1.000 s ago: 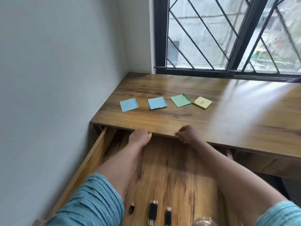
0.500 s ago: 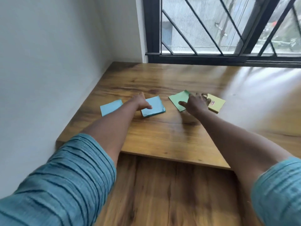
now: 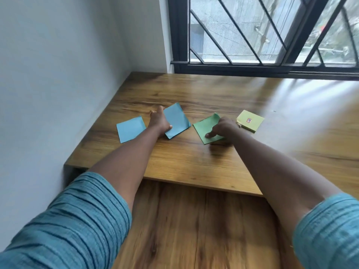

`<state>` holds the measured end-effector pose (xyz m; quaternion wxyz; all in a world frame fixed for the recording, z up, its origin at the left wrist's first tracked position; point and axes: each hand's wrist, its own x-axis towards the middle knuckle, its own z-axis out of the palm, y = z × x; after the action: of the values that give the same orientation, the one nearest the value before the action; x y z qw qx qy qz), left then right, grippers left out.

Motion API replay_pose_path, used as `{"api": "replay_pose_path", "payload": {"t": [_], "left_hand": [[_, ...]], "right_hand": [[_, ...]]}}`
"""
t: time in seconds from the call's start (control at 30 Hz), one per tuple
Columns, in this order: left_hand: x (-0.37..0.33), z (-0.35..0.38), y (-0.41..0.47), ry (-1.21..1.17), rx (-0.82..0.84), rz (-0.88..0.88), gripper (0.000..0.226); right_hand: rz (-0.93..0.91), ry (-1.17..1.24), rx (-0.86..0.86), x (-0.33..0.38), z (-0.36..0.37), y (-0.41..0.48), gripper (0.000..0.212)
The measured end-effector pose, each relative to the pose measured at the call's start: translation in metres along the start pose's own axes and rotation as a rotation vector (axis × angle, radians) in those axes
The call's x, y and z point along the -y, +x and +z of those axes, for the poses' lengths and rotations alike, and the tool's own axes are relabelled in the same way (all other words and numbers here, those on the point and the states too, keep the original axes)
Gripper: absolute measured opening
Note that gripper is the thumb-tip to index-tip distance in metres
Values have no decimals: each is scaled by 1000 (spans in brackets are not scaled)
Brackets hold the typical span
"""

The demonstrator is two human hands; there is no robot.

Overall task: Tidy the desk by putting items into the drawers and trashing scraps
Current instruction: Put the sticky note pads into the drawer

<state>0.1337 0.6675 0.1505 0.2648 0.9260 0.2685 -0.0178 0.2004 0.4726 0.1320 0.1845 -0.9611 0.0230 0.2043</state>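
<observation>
Left hand (image 3: pixel 159 122) grips 1 blue sheet (image 3: pixel 177 119) tilted up off the bench (image 3: pixel 194 162), right hand (image 3: pixel 223 128) pinches the flat green sheet (image 3: pixel 206 129) — thin paper could slip or crease if snatched.

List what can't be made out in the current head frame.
1. Left hand grip on right blue pad: head view, fingers hidden by the hand's back.
2. Right hand grip on green pad: head view, fingers hidden under the hand itself.
3. Yellow pad label: head view, too small to read.
4. Drawer: head view, near end cut off by the bottom edge.
</observation>
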Motion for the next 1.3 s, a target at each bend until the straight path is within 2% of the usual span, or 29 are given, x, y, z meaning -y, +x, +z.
{"api": "replay_pose_path", "payload": {"t": [0.17,0.27,0.4,0.5,0.63,0.7,0.9,1.03,1.17,1.3], "left_hand": [[8,-4,-40,-194,-231,28,57],[15,0,-76,-314,-275,9,59],[28,18,-146,-572,-316,-73,58],[38,44,-201,-623,-277,-51,53],[55,81,-261,-582,-327,-12,54],[62,102,-284,-538,-261,-20,55],[71,150,-320,-335,138,-76,58],[65,162,-325,-96,193,-50,62],[58,168,-331,55,193,-39,67],[55,182,-339,85,338,-16,66]], "right_hand": [[-18,318,-218,-27,6,-39,34],[24,471,-267,-49,8,-79,32],[1,559,-317,-83,17,-143,33],[-64,663,-355,-113,36,-187,30],[-50,768,-380,-157,71,-236,27],[-14,754,-332,-182,92,-255,30],[218,645,-182,-226,131,-277,35],[302,494,-151,-235,143,-288,36],[190,284,-221,-233,161,-298,56],[10,54,-254,-231,176,-297,61]]}}
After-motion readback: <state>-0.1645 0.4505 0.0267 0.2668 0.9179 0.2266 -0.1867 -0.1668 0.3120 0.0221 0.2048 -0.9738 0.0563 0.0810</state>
